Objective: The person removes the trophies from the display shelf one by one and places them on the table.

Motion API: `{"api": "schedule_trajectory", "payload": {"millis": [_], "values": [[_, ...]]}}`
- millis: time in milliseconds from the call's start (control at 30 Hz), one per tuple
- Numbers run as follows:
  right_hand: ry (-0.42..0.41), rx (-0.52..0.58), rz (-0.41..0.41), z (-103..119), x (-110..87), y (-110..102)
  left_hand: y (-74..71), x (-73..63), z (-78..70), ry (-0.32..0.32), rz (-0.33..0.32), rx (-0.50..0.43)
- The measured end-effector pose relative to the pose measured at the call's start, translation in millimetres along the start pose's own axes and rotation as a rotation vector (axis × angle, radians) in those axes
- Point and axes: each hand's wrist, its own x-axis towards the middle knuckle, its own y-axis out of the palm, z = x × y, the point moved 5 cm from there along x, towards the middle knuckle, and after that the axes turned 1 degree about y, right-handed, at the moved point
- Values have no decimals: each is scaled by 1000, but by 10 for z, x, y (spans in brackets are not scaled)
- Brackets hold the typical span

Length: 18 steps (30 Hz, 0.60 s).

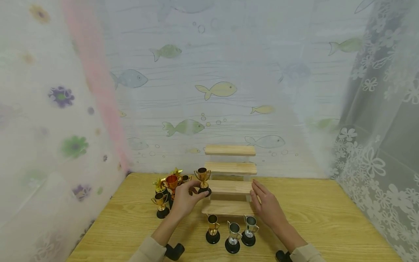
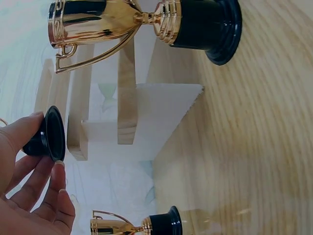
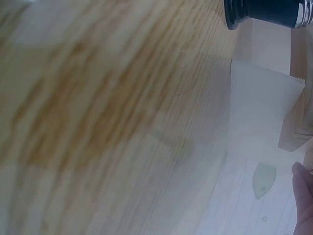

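Note:
My left hand [image 1: 185, 201] pinches a small gold trophy cup [image 1: 203, 176] by its black base [image 2: 36, 139], upright at the left end of a wooden stepped stand [image 1: 230, 208]. The underside of that base faces the left wrist view, clear of the steps. With fingers nearly straight, my right hand [image 1: 269, 208] rests against the stand's right end; only its fingertips [image 3: 302, 183] show in the right wrist view. In front of the stand are a gold trophy cup [image 1: 212, 225] and two silver ones, a nearer cup [image 1: 234, 231] and a farther cup [image 1: 250, 225].
Left of the stand several trophies cluster, among them a reddish cup [image 1: 171, 182], a gold star trophy [image 1: 159, 184] and a gold cup [image 1: 159, 200]. The wood-grain table [image 1: 327, 218] ends at a fish-patterned curtain [image 1: 294, 109] behind and other curtains at both sides.

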Motion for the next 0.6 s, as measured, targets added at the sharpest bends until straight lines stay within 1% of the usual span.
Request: {"api": "schedule_trajectory", "payload": {"millis": [167, 300, 467, 600], "values": [[1, -2, 3, -13, -2, 6, -12, -51, 41, -31, -4, -14], [-10, -3, -12, -1, -4, -2, -32, -84, 56, -49, -7, -11], [-20, 2, -26, 21, -5, -20, -68, -119, 56, -58, -13, -6], [-14, 7, -18, 23, -4, -26, -92, -154, 63, -63, -15, -8]]}}
